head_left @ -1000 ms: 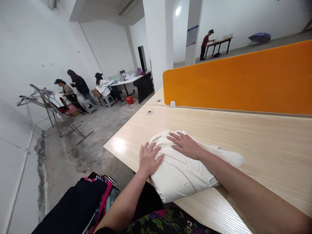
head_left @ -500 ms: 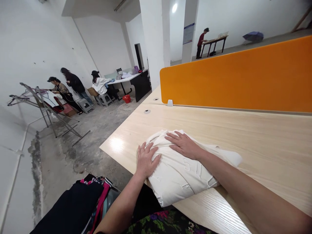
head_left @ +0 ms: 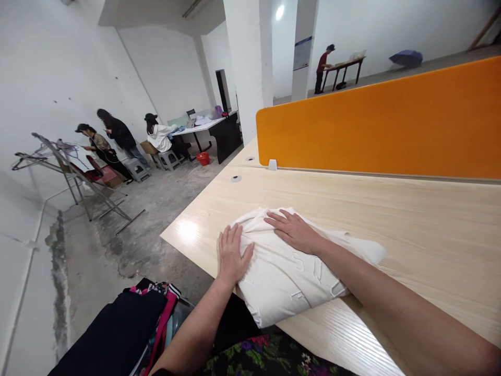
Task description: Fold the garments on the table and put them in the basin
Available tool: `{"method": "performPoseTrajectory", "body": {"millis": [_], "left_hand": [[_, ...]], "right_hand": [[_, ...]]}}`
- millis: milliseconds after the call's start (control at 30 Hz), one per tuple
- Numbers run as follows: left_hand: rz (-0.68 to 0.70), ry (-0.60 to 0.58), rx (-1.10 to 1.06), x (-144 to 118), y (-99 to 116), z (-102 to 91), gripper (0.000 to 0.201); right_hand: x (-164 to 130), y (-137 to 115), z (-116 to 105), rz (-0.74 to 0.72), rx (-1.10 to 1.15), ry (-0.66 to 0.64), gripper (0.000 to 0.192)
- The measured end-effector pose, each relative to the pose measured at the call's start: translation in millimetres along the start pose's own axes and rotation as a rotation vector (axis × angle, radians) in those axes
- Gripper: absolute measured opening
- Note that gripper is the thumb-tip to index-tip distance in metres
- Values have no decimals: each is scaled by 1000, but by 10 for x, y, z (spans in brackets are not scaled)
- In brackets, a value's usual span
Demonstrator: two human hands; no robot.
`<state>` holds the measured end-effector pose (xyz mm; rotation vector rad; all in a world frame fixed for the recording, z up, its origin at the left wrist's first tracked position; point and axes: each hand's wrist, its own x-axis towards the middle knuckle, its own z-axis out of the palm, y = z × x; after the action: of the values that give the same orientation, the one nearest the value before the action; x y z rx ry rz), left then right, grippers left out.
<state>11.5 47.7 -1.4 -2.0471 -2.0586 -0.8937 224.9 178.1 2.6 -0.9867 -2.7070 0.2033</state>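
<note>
Head view: at far left a folded metal rack (head_left: 78, 172) stands on the concrete floor (head_left: 148, 230), with three people (head_left: 117, 141) seated or standing beyond it beside a dark desk (head_left: 219, 133). The floor between the rack and the table is bare and open. At the near left corner lies a pile of dark and pink clothes (head_left: 129, 329), below the table's near edge.

The left hand (head_left: 231, 255) lies flat, fingers spread and open, pressing the left end of the cloth (head_left: 289, 277). That end sits close to the table's left edge, and the hand's heel reaches the near edge. The cloth, white and folded, lies on the light wooden table (head_left: 410, 230) at its near left corner; its near corner overhangs the near edge slightly.

The right hand (head_left: 293, 230) rests palm down and open on the cloth's far side, gripping nothing. Right of the cloth the tabletop runs wide and bare to an orange divider (head_left: 376, 125) along its far edge. Beyond it, far off, a person (head_left: 324, 65) stands at a small table (head_left: 350, 65).
</note>
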Motion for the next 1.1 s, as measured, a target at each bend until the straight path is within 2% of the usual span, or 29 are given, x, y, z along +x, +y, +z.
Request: {"method": "performPoseTrajectory", "body": {"millis": [100, 167, 267, 333, 500, 567, 667, 767, 833, 900, 1000, 1100], "left_hand": [[-162, 174, -72, -52, 7, -23, 64], [-299, 201, -161, -110, 27, -68, 73], [-533, 136, -360, -211, 72, -157, 84], [-633, 80, -518, -275, 107, -207, 83], [-691, 6, -922, -408, 232, -270, 64], [-742, -46, -1110, -438, 296, -312, 66], [-781, -163, -1396, -473, 323, -437, 70], [-791, -209, -1562, -568, 164, -631, 73], [-805, -140, -1541, -698, -47, -805, 72], [-824, -17, -1459, -884, -295, -1041, 70], [-909, 202, -1275, -1234, -625, -1546, 69], [-1057, 412, -1030, -1638, -843, -2175, 75]], "right_hand": [[-12, -29, -16, 33, 30, 17, 52], [-16, -68, -35, 119, 46, 49, 55], [-32, -113, -89, 313, 54, 86, 69], [-81, -97, -153, 424, 77, 64, 79], [-459, 111, -362, 706, 199, 26, 98], [-653, 157, -395, 735, 307, -12, 95], [-834, 54, -340, 642, 603, -112, 69], [-768, -256, -240, 602, 807, -150, 55], [-565, -544, -188, 539, 863, -172, 53], [-257, -882, -135, 430, 898, -196, 54], [307, -1493, 7, 214, 977, -228, 56], [849, -2255, 236, 8, 1101, -279, 56]]}}
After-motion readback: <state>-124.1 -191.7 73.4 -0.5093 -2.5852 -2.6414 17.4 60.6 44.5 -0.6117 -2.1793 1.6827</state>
